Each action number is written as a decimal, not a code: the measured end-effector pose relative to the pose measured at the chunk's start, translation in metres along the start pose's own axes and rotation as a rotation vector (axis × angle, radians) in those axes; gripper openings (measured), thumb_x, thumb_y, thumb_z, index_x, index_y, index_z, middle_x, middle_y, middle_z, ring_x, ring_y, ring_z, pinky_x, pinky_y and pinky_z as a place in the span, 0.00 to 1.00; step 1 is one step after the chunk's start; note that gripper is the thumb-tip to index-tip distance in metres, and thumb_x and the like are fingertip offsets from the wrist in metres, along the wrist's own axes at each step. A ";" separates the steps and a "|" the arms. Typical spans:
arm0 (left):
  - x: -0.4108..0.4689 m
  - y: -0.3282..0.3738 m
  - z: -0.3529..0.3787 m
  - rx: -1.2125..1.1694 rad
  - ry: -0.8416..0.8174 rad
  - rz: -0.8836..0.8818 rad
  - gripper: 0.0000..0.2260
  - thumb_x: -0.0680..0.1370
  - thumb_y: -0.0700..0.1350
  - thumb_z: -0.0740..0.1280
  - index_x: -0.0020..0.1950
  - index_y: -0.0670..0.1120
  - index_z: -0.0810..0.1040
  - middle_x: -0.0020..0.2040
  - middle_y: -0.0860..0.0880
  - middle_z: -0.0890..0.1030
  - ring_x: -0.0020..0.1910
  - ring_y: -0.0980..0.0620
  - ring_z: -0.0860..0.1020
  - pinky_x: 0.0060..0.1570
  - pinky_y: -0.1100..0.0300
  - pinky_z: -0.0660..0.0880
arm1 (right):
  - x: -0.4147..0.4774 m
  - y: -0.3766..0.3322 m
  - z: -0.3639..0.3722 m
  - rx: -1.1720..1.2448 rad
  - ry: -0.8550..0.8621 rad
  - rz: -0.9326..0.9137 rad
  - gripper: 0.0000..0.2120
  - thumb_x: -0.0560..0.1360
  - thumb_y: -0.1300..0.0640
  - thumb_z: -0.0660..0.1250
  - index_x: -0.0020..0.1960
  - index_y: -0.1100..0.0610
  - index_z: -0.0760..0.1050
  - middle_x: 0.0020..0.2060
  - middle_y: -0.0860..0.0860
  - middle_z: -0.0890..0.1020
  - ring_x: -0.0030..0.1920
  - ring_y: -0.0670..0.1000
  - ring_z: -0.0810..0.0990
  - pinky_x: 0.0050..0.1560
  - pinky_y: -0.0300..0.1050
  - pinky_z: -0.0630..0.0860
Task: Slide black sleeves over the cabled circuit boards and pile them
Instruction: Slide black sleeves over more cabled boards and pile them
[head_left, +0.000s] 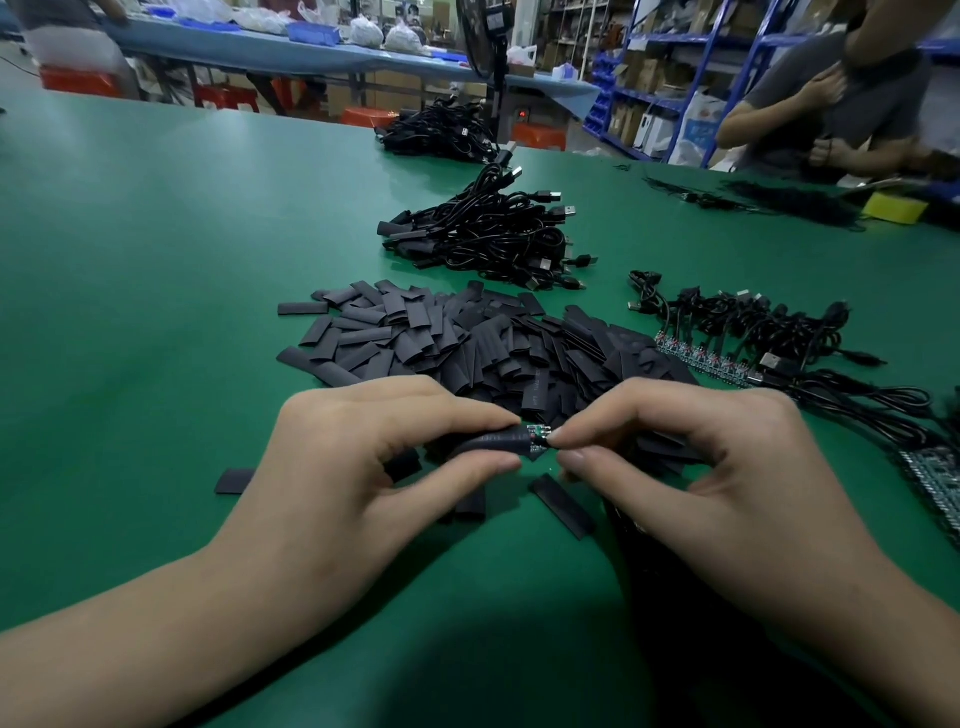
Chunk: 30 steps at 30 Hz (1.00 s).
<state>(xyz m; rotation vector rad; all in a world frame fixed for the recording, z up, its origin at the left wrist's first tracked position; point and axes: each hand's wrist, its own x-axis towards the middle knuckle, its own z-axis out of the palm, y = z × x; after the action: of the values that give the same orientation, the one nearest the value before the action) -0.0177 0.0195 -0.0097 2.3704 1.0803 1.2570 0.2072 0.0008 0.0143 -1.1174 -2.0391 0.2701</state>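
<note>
Far left on the green table (130, 260): one loose sleeve (234, 480) lies flat, just left of the left hand (358, 467)

Left hand pinches a black sleeve (493, 442) between thumb and index finger, other fingers curled under. The sleeve is held off the table, roughly level, open end facing right

Circuit board (536, 439) is partly inside it. The green end with small red spots sticks out of the sleeve's right end, between the two hands

Right hand (701, 462) pinches that exposed end with thumb and index fingertip, remaining fingers curled. The board's cable is hidden under the palm, can't trace it

A stray sleeve (561, 506) lies angled on the table just below the right thumb

Just behind the hands: heap of empty sleeves (457, 343), spread wide across the middle of the table

Further back, centre: pile of sleeved cables (483, 234), USB plugs poking out to the right. A second cable pile (441, 130) sits near the far table edge

Right of the heap: row of bare boards (701, 358) laid side by side, their cables bunched behind them

Right edge: another strip of boards (935, 483), partly cut off by the frame

Far right at the back: a second person (831, 104) at the table, with a yellow block (894, 208) on the table near them
</note>
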 end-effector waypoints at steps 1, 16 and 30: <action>0.000 0.000 0.000 -0.002 0.009 0.013 0.09 0.74 0.51 0.73 0.51 0.48 0.87 0.43 0.58 0.84 0.42 0.64 0.81 0.46 0.69 0.74 | 0.000 0.000 -0.001 0.003 -0.008 -0.005 0.03 0.73 0.57 0.74 0.44 0.50 0.85 0.35 0.42 0.85 0.38 0.39 0.84 0.40 0.31 0.76; -0.001 -0.001 0.000 -0.002 -0.026 0.065 0.08 0.75 0.49 0.73 0.52 0.48 0.86 0.45 0.57 0.83 0.44 0.64 0.80 0.47 0.71 0.73 | 0.000 0.002 0.000 -0.042 -0.044 -0.036 0.04 0.73 0.57 0.74 0.45 0.48 0.84 0.35 0.41 0.84 0.38 0.40 0.84 0.40 0.38 0.77; 0.000 0.000 0.000 -0.034 0.035 0.050 0.08 0.73 0.48 0.74 0.51 0.49 0.87 0.44 0.57 0.84 0.43 0.62 0.82 0.46 0.69 0.74 | 0.000 -0.001 -0.001 -0.038 -0.004 -0.052 0.04 0.73 0.59 0.75 0.44 0.51 0.84 0.34 0.42 0.84 0.38 0.40 0.84 0.40 0.39 0.78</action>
<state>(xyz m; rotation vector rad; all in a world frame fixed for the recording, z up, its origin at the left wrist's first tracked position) -0.0176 0.0194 -0.0097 2.3724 1.0074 1.3275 0.2076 -0.0003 0.0156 -1.0854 -2.0818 0.2086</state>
